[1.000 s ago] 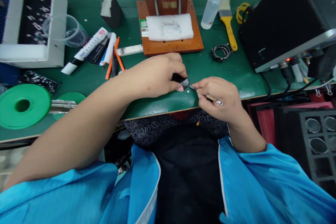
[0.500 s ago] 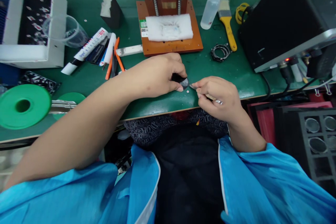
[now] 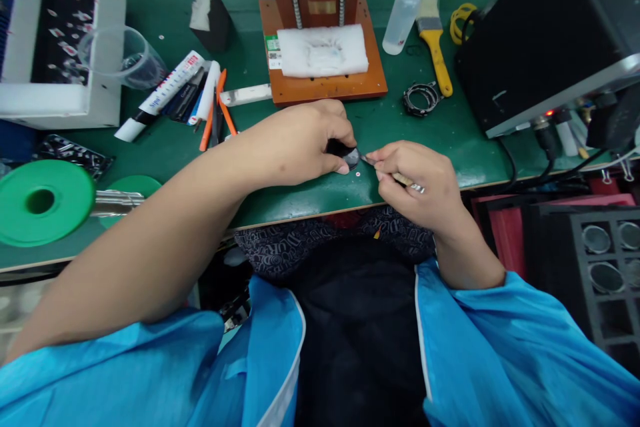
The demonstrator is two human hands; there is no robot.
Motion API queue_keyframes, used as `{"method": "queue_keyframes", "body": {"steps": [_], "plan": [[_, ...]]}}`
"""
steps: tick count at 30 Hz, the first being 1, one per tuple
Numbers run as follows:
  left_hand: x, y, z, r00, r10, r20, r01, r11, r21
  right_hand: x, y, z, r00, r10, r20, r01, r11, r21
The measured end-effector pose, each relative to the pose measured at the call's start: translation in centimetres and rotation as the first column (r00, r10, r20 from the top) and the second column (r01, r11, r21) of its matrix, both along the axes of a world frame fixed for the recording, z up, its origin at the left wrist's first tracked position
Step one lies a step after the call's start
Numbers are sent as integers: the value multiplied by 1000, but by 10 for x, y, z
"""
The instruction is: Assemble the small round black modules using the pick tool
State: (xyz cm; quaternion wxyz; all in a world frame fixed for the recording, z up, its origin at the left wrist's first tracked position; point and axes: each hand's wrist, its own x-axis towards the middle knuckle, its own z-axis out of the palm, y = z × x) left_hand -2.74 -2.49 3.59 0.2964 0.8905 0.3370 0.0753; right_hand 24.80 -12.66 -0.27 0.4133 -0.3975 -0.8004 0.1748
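My left hand (image 3: 315,143) grips a small dark round part (image 3: 352,158) between thumb and fingers, low over the green bench (image 3: 310,197). Much of the part is hidden by the fingers. To its right, my right hand (image 3: 420,180) is closed on a slim metal tool (image 3: 407,181), whose thin tip points left at the part's edge. Whether tip and part touch is too small to tell. A tiny pale ring (image 3: 358,174) lies on the bench just below the part.
An orange press (image 3: 330,88) with white foam stands behind my hands. Right of it are a bottle (image 3: 403,17), a brush (image 3: 437,53), a metal ring (image 3: 421,99) and a black machine (image 3: 540,40). Markers (image 3: 173,83), a green spool (image 3: 75,203) and a white box (image 3: 107,20) are left.
My right hand has shifted slightly, and more of the tool's tip shows beside the round part. My left hand keeps its hold. The view has moved very slightly.
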Motion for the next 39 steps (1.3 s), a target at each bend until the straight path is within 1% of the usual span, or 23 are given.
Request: {"method": "queue_keyframes", "body": {"steps": [5,8,13,17,23,27,31,34,39], "plan": [[0,0,2,1000,-3,2,3,1000,8,-1,1,2,999,-16,-33,14,999,-38],[1,-1,3,1000,-3,-16,3,1000,0,-1,1,3,996,-16,-83,10,998,-70],[2,-2,5,1000,-1,-26,1,1000,-1,-2,1,4,993,-74,-92,63,991,-118],[2,-2,4,1000,-4,-22,4,1000,5,-4,1,3,985,-73,-154,50,988,-148],[0,-1,2,1000,-1,-6,1,1000,3,-5,2,5,983,-68,-173,36,983,-181],[0,-1,3,1000,-1,-10,1,1000,1,-4,2,6,986,-88,-144,61,981,-183],[2,-1,4,1000,5,-25,-5,1000,-8,-5,1,7,982,-93,-162,56,974,-219],[2,-1,5,1000,1,-25,-1,1000,-7,-5,1,8,985,-103,-142,71,973,-218],[1,-1,4,1000,0,-18,0,1000,-6,-6,2,8,982,-101,-161,62,971,-232]]}}
